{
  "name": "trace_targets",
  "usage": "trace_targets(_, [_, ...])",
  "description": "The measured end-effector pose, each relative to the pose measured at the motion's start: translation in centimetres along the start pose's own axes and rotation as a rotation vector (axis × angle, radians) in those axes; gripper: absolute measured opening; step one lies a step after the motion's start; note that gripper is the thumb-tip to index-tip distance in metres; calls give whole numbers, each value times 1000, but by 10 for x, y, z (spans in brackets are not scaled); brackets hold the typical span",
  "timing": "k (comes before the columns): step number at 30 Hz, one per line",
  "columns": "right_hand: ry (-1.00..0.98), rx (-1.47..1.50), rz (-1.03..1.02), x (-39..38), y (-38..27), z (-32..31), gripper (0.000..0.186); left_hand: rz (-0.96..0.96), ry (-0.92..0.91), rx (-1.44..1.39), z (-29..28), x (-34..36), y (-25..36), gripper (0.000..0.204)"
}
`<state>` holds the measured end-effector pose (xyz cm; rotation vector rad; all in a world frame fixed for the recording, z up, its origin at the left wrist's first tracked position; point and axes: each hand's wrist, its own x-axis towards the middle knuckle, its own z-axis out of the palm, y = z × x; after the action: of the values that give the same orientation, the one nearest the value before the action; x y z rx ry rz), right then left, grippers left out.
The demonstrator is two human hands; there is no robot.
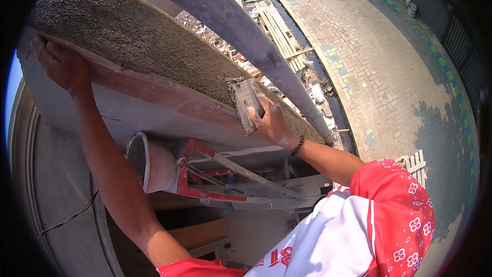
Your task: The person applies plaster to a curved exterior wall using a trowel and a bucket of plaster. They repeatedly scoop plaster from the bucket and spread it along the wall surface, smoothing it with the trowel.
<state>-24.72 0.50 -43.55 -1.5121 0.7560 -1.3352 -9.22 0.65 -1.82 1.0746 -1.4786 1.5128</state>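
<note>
A long wooden board (pixel 154 90) runs along the lower edge of a band of rough grey wet mortar (pixel 133 36). At its far left end my left hand (pixel 61 66) grips the board, fingers bent over its edge. My right hand (pixel 274 122), with a dark beaded bracelet at the wrist, is closed around a mortar-smeared plastering float (pixel 248 103). The float's face lies against the mortar near the right part of the band, and a ragged lump of mortar gathers along its upper left edge. The palm hides part of the float's handle.
A thick grey metal pole (pixel 246 36) slants close past the mortar band. Below the board are a mortar-stained bucket (pixel 160 166) and a red metal frame (pixel 210 192). Black cable (pixel 72 220) hangs at left. Far below lie wooden strips (pixel 279 33), rubble and a paved road (pixel 374 66).
</note>
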Motion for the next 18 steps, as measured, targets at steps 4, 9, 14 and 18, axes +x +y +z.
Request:
trace_targets(4, [72, -82, 63, -63, 58, -14, 40, -53, -13, -74, 33, -9, 13, 49])
trace_targets(9, [95, 17, 139, -100, 85, -29, 41, 11, 12, -69, 33, -15, -3, 49])
trace_targets(14, [57, -22, 19, -33, 9, -27, 40, 85, -19, 7, 6, -4, -9, 48])
trace_targets(18, [47, 48, -180, 5, 0, -13, 37, 125, -67, 100, 14, 0, -33, 49])
